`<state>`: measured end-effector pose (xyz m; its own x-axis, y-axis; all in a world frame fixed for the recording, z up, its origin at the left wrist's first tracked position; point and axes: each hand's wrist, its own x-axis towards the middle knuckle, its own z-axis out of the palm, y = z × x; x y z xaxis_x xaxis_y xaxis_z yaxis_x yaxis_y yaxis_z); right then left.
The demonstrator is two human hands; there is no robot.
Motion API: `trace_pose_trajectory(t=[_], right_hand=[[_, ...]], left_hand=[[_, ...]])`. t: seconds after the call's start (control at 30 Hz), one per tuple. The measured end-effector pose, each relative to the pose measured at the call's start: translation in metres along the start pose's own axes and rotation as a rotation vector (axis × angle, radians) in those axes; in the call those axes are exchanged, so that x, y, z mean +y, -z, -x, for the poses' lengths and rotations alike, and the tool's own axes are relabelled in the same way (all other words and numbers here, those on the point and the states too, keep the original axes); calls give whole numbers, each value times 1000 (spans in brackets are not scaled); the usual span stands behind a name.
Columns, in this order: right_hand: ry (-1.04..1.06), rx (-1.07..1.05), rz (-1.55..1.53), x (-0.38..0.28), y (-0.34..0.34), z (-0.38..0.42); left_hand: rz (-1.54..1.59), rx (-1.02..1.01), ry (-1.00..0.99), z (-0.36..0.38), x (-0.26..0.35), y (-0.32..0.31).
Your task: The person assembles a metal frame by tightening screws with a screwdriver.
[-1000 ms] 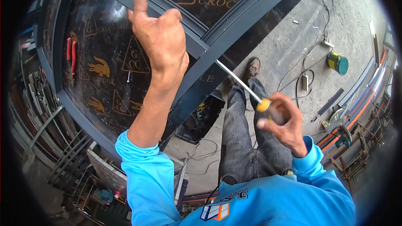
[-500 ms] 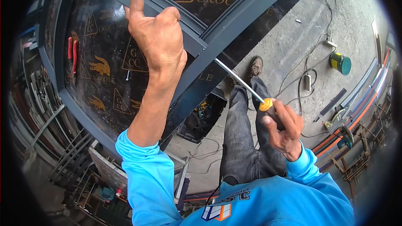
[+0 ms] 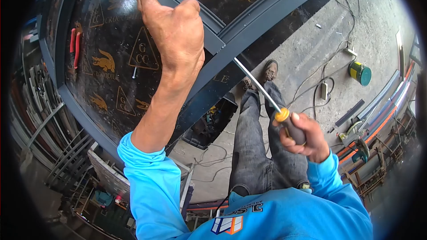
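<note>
Screwdriver (image 3: 271, 100) in the right hand (image 3: 302, 135), fingers wrapped tight around its dark grip just behind the yellow collar; the long steel shaft runs up and left from the fist, its tip at the grey frame (image 3: 262, 15), beside the joint where two frame bars meet. The left hand (image 3: 175, 29) is raised over that same frame, loosely curled, index finger stretched upward past the top edge of view, nothing visibly held in it; whether the fingertips touch the frame cannot be told. Both arms wear bright blue sleeves. Beneath the frame lies a black board (image 3: 111, 66) printed with gold crocodile marks and triangles. On the board, left of the raised hand, rest red-handled pliers (image 3: 74, 46), and a single bolt (image 3: 134, 72) lies nearer the wrist. Below the frame, a black toolbox (image 3: 209, 124) sits on the concrete floor (image 3: 311, 49) beside the person's jeans and a boot (image 3: 269, 70). Right of the frame, cables trail across the floor toward a green can (image 3: 359, 72), well apart from the screwdriver.
</note>
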<state>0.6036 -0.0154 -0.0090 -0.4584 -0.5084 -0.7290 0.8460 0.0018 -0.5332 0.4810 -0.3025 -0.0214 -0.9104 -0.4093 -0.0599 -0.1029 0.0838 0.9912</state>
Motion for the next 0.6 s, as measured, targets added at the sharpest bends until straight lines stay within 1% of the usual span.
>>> trace_pose_trajectory(t=[0.03, 0.1, 0.13, 0.17, 0.2, 0.23, 0.3, 0.33, 0.37, 0.43, 0.47, 0.53, 0.57, 0.6], right_hand=[[28, 38, 40, -1, -1, 6], [123, 86, 144, -8, 2, 1], [160, 108, 190, -10, 2, 0], [182, 139, 225, -9, 0, 6], [331, 376, 496, -8, -11, 12], [612, 470, 823, 1, -13, 12], [682, 423, 903, 7, -16, 4], [308, 271, 502, 9, -15, 7], [5, -44, -121, 2, 0, 3], [-262, -381, -696, 7, 24, -18], [-260, -382, -698, 5, 21, -15], [120, -70, -61, -6, 12, -10], [283, 102, 240, -3, 3, 0], [568, 384, 680, 7, -7, 4]], left_hand=[[3, -4, 15, 7, 3, -5], [13, 164, -24, 12, 36, -31], [48, 243, -2, 4, 31, -34], [41, 241, 18, 5, 24, -30], [15, 197, -39, 6, 17, -24], [-2, 156, -117, 4, 13, -20], [31, 138, -144, 4, 11, -17], [59, 117, -160, 4, 10, -17], [59, 123, -162, 3, 14, -18], [124, 178, 66, 3, 27, -25], [123, 176, 65, 5, 27, -28], [24, 248, -76, 7, 22, -32], [14, 243, -55, 11, 22, -31], [77, 225, -35, 11, 24, -30]])
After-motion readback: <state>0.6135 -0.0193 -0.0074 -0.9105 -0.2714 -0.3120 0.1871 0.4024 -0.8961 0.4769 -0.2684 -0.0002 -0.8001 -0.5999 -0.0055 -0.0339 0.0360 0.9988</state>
